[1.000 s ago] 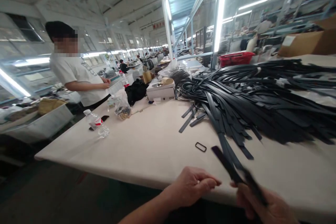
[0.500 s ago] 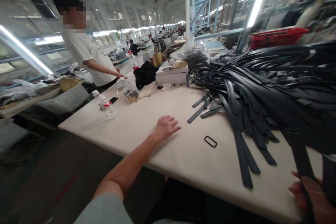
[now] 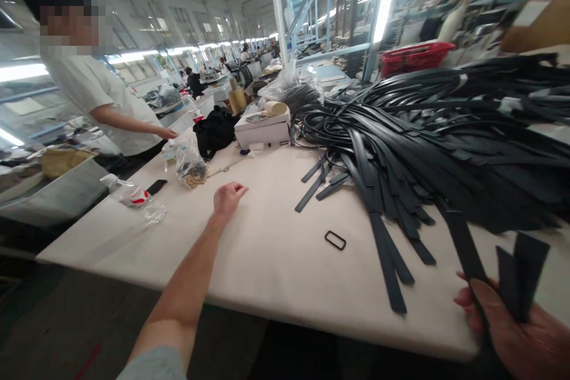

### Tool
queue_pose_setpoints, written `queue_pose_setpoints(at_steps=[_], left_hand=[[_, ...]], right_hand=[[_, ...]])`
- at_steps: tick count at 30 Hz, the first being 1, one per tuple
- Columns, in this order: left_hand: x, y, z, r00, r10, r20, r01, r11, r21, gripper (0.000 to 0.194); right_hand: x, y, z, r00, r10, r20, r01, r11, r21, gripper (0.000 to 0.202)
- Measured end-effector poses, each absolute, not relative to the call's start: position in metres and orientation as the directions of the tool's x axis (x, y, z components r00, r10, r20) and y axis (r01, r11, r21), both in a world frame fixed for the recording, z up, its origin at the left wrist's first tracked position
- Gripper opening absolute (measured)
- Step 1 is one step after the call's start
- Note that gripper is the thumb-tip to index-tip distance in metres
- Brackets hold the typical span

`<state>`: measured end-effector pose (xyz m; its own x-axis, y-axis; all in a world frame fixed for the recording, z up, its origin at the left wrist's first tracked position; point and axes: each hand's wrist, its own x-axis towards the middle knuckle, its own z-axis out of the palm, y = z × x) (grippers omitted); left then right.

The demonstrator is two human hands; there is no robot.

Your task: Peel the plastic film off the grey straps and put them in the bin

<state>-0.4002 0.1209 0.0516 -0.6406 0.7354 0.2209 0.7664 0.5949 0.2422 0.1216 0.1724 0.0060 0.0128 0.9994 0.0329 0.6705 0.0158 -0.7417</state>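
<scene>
My left hand is above the table, its thumb and fingers drawn together in a pinch; whatever may be between them is hidden. At the lower right, my right hand is closed around black straps. One strap runs back toward the pile, and short strap ends stick up beside the thumb. A black rectangular ring lies flat on the table between my hands. The large pile of black straps spreads over the right side, several ends hanging toward the front.
At the left lie a plastic bottle and a dark flat object. Behind them are a clear bag of small parts, black cloth and a white box. A person stands across the table; a red basket is behind the pile.
My left hand has gone from spread fingers to a pinch and shifted left across the table. My right hand has come further into view with the straps. The whole view has swung right.
</scene>
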Motion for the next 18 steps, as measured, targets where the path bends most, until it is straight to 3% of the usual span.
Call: queue_pose_setpoints(at_steps=[3, 6, 18], left_hand=[[-0.366, 0.149, 0.046, -0.542, 0.806, 0.238, 0.832, 0.474, 0.288, 0.046], [-0.334, 0.179, 0.045, -0.402, 0.866, 0.298, 0.900, 0.313, 0.305, 0.027], [-0.250, 0.258, 0.038, -0.020, 0.974, 0.225, 0.975, -0.030, 0.219, 0.030]], right_hand=[[0.116, 0.167, 0.016, 0.070, 0.997, -0.022, 0.605, -0.060, -0.794, 0.028], [0.117, 0.168, 0.014, 0.012, 1.000, -0.027, 0.608, -0.029, -0.793, 0.036], [0.121, 0.167, 0.003, -0.053, 0.987, 0.150, 0.550, 0.155, -0.821, 0.036]])
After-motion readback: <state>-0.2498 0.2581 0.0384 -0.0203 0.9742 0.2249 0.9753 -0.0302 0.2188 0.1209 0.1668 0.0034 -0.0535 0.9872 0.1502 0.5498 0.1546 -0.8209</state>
